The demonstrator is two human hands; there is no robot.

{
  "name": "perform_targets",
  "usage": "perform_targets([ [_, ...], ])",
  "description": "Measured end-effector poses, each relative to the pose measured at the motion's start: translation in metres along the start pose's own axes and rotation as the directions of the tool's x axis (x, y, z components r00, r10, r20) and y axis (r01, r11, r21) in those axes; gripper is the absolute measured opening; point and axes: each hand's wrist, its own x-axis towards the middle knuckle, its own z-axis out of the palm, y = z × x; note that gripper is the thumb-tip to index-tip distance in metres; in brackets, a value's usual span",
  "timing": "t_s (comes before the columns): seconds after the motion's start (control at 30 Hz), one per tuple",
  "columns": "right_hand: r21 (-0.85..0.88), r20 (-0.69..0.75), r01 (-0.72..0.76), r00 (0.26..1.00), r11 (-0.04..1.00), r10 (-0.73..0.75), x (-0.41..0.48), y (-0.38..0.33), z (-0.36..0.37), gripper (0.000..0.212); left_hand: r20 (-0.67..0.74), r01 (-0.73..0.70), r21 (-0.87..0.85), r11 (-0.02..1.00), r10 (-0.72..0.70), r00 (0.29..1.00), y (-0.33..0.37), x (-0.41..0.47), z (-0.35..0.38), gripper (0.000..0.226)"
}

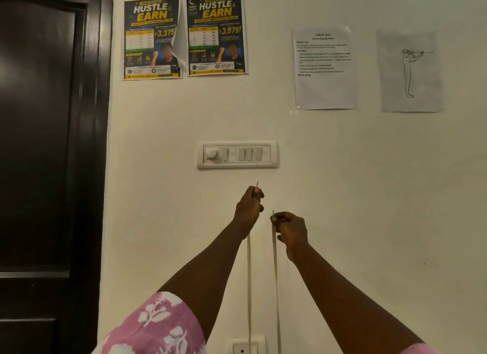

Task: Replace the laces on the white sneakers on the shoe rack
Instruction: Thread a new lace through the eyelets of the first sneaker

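Cream wall fills the view, with one dark door at left. Nearest, at lower left, is a pink floral sleeve. Two hands are raised. The left hand pinches one white lace strand near its tip. The right hand, slightly lower, pinches a second strand. Both strands hang straight down, apart. Beyond, on the wall: one socket, one switch panel, two posters, two paper sheets.
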Motion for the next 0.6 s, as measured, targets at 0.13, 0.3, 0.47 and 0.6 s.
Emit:
perform_targets([
  [0.13, 0.058, 0.009, 0.008, 1.0, 0.998, -0.008, -0.006, 0.006, 0.001, 0.009, 0.049, 0.158, -0.073, 0.985, -0.155, 0.987, -0.027, -0.021, 0.004, 0.031],
  [0.3, 0.058, -0.013, 0.013, 1.0, 0.998, -0.013, -0.013, 0.021, 0.004, 0.011, -0.007, 0.183, -0.278, 0.943, -0.193, 0.981, -0.057, -0.043, 0.014, 0.027],
  [0.47, 0.013, 0.006, 0.045, 0.999, 0.999, -0.045, -0.019, 0.039, 0.0, 0.017, -0.001, 0.242, -0.49, 0.838, -0.278, 0.961, -0.076, -0.052, 0.014, 0.025],
  [0.6, -0.031, 0.053, 0.087, 0.995, 0.996, -0.085, -0.02, 0.053, -0.001, 0.019, 0.033, 0.293, -0.492, 0.82, -0.319, 0.947, -0.094, -0.054, 0.016, 0.018],
])
